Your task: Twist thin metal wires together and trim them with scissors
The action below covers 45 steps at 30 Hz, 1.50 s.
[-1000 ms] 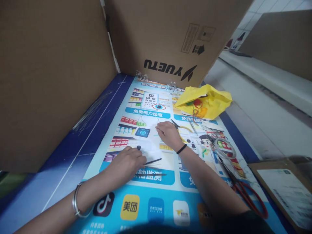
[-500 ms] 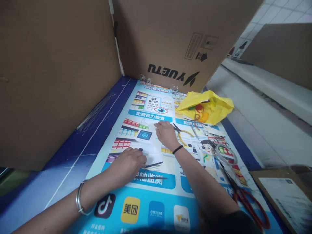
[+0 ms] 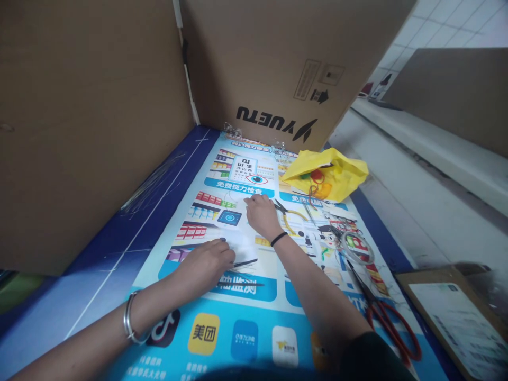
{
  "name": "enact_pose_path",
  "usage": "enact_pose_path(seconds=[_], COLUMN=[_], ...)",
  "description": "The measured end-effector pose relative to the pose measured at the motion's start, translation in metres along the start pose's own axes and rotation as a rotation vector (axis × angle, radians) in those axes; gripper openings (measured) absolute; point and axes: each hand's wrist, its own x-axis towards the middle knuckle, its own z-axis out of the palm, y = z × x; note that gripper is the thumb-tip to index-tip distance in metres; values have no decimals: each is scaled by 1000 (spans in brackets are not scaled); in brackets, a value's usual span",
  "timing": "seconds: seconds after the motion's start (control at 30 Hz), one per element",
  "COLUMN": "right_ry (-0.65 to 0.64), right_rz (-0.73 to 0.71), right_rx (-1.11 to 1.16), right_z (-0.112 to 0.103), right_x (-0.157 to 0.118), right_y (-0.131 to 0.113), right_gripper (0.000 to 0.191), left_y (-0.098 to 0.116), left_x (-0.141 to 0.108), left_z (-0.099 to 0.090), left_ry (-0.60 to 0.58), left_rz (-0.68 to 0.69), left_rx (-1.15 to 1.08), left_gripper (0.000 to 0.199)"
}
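Observation:
My left hand (image 3: 212,263), with a silver bangle on its wrist, rests low over the printed sheet (image 3: 234,238). Its fingers are bent together beside some thin dark strips (image 3: 245,262); what they hold, if anything, is hidden. Farther forward, my right hand (image 3: 262,214), wearing a black band, has its fingers curled near a faint thin wire on the sheet. I cannot make out what is between those fingers. Just right of that hand lie yellow-handled pliers (image 3: 291,214) with dark jaws, and tweezers (image 3: 309,214) beyond them.
Cardboard panels (image 3: 278,58) stand at the back and left. At right are a yellow bag (image 3: 345,177), a clear ring-shaped coil (image 3: 357,247), red-handled scissors (image 3: 391,328) and a brown parcel (image 3: 460,323). Thin wires (image 3: 148,185) lie at left, and clear beads (image 3: 280,151) by the back panel.
The whole view has shifted slightly, so things appear a little farther left. Both hands keep nearly the same pose and place on the sheet.

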Motion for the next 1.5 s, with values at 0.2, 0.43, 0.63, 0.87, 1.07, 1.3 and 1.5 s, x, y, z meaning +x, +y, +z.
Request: enact_pose_path(seconds=[0.2, 0.43, 0.63, 0.87, 1.07, 1.3, 1.5], right_ry=[-1, -5, -1, -13, 7, 79, 79], right_rz=[-3, -3, -7, -9, -15, -55, -91], right_rx=[10, 35, 54, 70, 74, 178, 592], right_z=[0, 0, 0, -1, -1, 6, 11], right_x=[0, 0, -1, -1, -2, -4, -10], right_y=[1, 4, 5, 6, 6, 10, 10], right_gripper=[32, 31, 30, 31, 30, 27, 28], left_y=[5, 12, 13, 15, 19, 12, -17], left_x=[-2, -4, -5, -5, -4, 0, 19], left_z=[1, -5, -1, -2, -7, -12, -25], left_ry=[-45, -112, -117, -150, -202, -114, -79], left_rz=[-44, -104, -115, -75, -69, -164, -187], left_rx=[5, -85, -136, -246, -294, -160, 181], left_gripper=[17, 16, 16, 16, 17, 23, 25])
